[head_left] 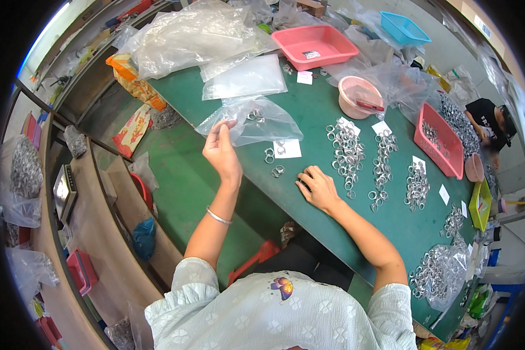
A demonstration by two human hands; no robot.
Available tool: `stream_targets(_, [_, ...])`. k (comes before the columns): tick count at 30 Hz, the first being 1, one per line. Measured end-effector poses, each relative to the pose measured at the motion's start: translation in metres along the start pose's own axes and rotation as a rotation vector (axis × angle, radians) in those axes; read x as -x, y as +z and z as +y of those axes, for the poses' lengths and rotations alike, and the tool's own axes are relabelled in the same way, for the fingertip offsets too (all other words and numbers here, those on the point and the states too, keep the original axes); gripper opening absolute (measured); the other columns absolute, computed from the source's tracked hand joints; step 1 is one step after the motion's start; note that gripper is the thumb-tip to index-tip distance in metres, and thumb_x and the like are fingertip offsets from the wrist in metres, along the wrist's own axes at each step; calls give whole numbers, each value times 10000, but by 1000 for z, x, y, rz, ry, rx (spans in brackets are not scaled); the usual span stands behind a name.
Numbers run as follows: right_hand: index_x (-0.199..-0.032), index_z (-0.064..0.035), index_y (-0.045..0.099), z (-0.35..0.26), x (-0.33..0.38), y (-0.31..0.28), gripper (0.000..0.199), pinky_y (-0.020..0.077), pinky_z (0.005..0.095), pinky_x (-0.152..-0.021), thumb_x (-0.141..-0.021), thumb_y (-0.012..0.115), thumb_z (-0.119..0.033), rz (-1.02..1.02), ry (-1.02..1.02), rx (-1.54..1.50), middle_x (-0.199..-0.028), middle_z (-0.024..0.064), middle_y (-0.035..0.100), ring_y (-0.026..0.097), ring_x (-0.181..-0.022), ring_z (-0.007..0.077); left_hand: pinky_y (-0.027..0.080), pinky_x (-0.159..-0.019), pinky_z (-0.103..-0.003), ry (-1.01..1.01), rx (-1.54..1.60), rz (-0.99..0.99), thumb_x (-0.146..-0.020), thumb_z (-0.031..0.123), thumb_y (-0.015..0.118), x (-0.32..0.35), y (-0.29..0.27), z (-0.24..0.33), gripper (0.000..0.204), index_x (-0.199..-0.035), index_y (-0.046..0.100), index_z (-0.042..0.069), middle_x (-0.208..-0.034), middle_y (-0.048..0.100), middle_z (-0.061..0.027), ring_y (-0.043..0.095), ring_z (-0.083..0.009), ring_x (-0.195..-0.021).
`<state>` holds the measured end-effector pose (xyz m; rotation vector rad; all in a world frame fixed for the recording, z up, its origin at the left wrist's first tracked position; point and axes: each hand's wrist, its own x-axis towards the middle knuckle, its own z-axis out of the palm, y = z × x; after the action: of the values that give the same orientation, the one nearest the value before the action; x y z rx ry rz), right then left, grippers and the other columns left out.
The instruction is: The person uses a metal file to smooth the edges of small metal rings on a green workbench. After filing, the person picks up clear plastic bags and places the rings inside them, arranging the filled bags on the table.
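My left hand [221, 153] pinches the near edge of a clear plastic bag [274, 123] at the table's left side. Inside the bag lie several small silver metal rings [255, 115]. On the green tabletop, my right hand [319, 189] rests palm down, its fingers a little bent and apart, with nothing seen in them. Left of it, a few loose metal rings [278, 171] sit by a white paper slip [289, 149]. A long pile of the same rings [347, 156] lies beyond my right hand.
More ring piles [383, 163] with slips stretch rightward, ending at a bag of rings [443, 271]. Along the back stand a pink tray [315, 44], a pink basket [356, 87] and a red tray [440, 143]. Flat plastic bags [245, 79] lie far left. Another person [489, 122] is at right.
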<state>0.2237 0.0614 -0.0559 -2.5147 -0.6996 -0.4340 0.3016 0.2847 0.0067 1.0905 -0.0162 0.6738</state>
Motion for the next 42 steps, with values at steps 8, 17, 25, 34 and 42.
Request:
stream_targets(8, [-743,-59,533,-14,-3,-9,153,475,354,-558,-752,642,-165,81,45,155,-784,64,502,526,-745,237,450,-829,-243,-133,-137,-203,-863,-27,526,22,-5,9,178,-1028,585,-57,-946,615,-76,590,-130,-907])
stream_targets(17, [-619,-84,499,1,5,3,221,436,365,-417,-762,648,-162,145,-81,220,-534,67,492,529,-500,238,447,-860,-248,-203,-120,-268,-849,-50,525,31,-7,7,178,-1012,594,-62,-976,607,-84,586,-130,-931])
stream_targets(25, [-615,-27,484,6,-12,0,285,300,270,-361,-835,622,-144,465,533,-328,-436,28,418,409,-364,134,458,-825,-232,-228,-99,-259,-853,-32,544,34,-7,6,162,-1002,604,-51,-955,616,-70,601,-126,-902])
stream_targets(34, [-781,-23,482,-8,-124,17,196,228,255,-367,-867,431,-191,-71,1369,-2401,-475,-5,273,287,-399,115,469,-806,-249,8,-233,-275,-826,-66,535,48,-7,4,148,-943,624,-50,-930,594,-82,585,-136,-894])
stream_targets(42, [-1014,31,538,3,-237,43,312,500,520,-678,-906,346,-190,343,1234,-1888,-918,200,592,582,-817,355,456,-813,-224,81,-178,-267,-842,-84,506,24,9,16,159,-963,608,-63,-933,570,-65,567,-113,-904])
